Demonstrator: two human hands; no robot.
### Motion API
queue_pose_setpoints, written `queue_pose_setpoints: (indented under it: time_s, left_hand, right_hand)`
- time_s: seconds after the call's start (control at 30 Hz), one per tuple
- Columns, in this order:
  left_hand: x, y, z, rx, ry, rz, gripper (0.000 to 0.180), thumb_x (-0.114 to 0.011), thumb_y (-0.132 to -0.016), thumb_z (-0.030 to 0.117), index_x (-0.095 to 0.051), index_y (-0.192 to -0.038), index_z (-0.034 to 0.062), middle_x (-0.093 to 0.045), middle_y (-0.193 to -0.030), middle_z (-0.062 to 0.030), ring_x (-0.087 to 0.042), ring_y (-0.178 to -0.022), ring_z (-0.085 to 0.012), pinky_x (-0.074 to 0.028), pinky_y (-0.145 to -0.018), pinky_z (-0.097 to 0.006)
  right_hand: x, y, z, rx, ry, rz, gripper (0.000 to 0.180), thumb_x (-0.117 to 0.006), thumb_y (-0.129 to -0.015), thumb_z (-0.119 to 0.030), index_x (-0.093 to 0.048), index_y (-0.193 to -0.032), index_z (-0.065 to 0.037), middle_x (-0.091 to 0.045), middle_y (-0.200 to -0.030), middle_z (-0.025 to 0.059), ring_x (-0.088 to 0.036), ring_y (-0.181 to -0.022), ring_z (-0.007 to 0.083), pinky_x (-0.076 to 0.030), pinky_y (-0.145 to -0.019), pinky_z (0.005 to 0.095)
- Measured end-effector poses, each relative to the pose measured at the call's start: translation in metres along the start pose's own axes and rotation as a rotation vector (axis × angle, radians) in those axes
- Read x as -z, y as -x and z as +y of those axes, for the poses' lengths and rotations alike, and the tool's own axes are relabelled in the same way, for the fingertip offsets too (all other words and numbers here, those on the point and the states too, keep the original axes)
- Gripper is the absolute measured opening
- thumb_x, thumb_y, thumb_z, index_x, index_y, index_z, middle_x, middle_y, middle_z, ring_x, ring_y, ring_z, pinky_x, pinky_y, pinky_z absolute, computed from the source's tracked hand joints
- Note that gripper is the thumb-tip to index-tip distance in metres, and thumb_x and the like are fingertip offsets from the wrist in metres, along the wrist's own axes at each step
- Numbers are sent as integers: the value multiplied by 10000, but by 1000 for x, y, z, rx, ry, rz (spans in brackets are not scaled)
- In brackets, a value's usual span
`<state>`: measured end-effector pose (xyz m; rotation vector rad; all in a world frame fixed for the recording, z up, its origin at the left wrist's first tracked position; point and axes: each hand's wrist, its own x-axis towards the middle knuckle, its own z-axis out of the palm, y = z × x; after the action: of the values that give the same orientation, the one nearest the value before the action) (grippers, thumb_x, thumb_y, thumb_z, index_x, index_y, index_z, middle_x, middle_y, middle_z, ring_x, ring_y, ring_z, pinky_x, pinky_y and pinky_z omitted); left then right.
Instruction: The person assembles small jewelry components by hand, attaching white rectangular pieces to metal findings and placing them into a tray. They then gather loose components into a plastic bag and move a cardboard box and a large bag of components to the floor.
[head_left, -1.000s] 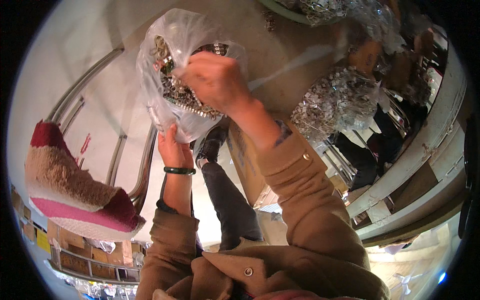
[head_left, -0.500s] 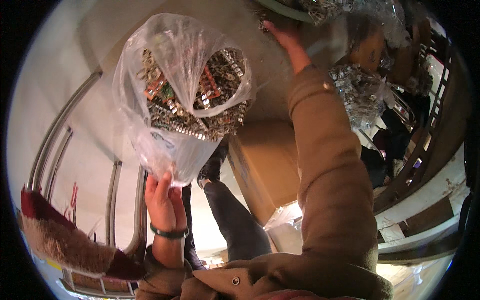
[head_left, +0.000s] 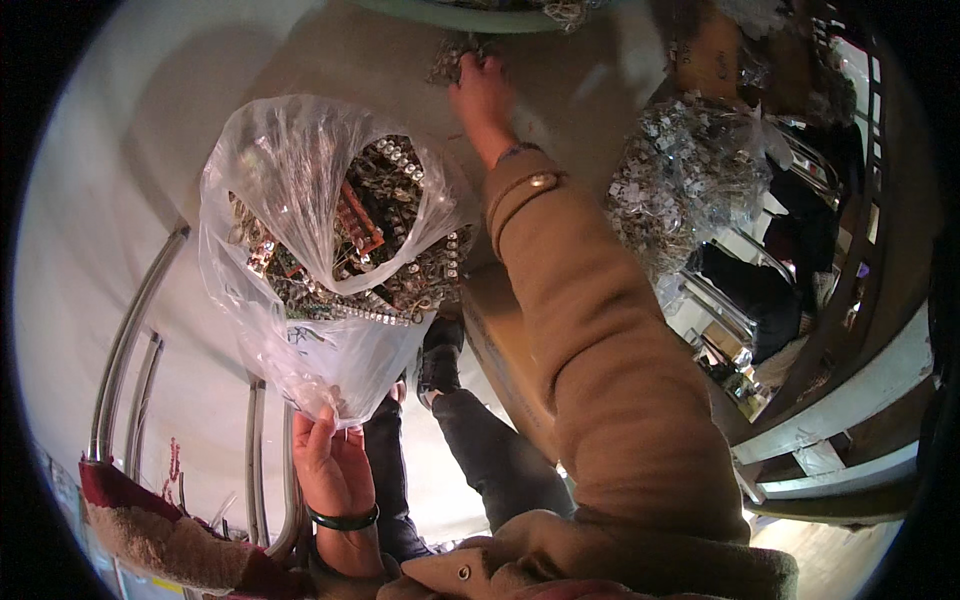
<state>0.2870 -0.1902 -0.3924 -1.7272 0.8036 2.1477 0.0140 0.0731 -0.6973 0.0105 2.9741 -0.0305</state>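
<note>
My left hand (head_left: 335, 465) grips the lower edge of a clear plastic bag (head_left: 290, 190) and holds it up, its mouth spread wide. The bag holds several small silvery metal parts and a reddish-brown piece (head_left: 365, 245). A dark bangle sits on that wrist. My right hand (head_left: 482, 92), in a tan coat sleeve, stretches far forward, past the bag. Its fingers curl over a clump of small metal parts (head_left: 450, 55) lying on the pale brown surface.
A second clear bag (head_left: 690, 170) stuffed with silvery parts sits to the right. A brown cardboard box (head_left: 505, 345) lies under my right arm. My dark trousers and shoes (head_left: 440, 365) show below. Metal rails (head_left: 130, 330) curve at left, above a red and beige fuzzy item (head_left: 130, 515).
My right hand came out of the bag's mouth and reached forward to the loose parts. The bag spread open and sank lower as my left hand dropped toward the bottom of the view.
</note>
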Motion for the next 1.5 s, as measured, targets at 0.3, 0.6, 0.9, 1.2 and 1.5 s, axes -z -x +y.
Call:
queue_pose_setpoints:
  time_s: [0.3, 0.6, 0.9, 1.2, 1.5]
  left_hand:
    - [14, -19, -18, -122, -23, -5, 247, -587, -918, 67, -573, -1165, 59, -672, -1049, -32, -628, -859, -103, -479, -693, -226]
    - [7, -43, -54, -230, -26, 72, 186, -596, -938, 158, -574, -1116, 105, -650, -978, 7, -596, -778, -88, -468, -646, -222]
    - [-3, -55, -66, -257, -212, 344, 868, -729, -865, 184, -153, -1507, 88, -597, -1071, -95, -561, -780, -119, -441, -602, -238]
    - [15, -32, -99, -687, -116, 268, 728, -620, -877, -3, -223, -1487, 33, -567, -1021, -63, -551, -834, -107, -482, -744, -246]
    - [3, -20, -79, -450, -76, 202, 605, -611, -896, 20, -351, -1440, 65, -554, -1170, -79, -598, -922, -122, -500, -710, -212]
  right_hand:
    - [28, 76, 12, -241, -511, -183, 452, -613, -774, -152, -518, -1213, -99, -650, -979, 279, -605, -953, 487, -496, -797, 540]
    - [19, 121, 41, -323, -364, -536, 211, -666, -763, -136, -708, -949, -45, -671, -1015, 218, -644, -975, 397, -533, -797, 436]
    - [98, 143, 68, -667, -963, -566, 170, -663, -758, -93, -591, -893, -20, -632, -741, 85, -633, -654, 191, -549, -596, 325]
    - [158, 164, 84, -708, -1224, -534, 178, -597, -836, -48, -577, -1005, 7, -659, -946, 107, -694, -844, 226, -575, -714, 334]
    - [22, 155, 27, -763, -577, -378, 222, -657, -839, -165, -664, -993, -4, -652, -902, 78, -589, -788, 216, -464, -716, 379]
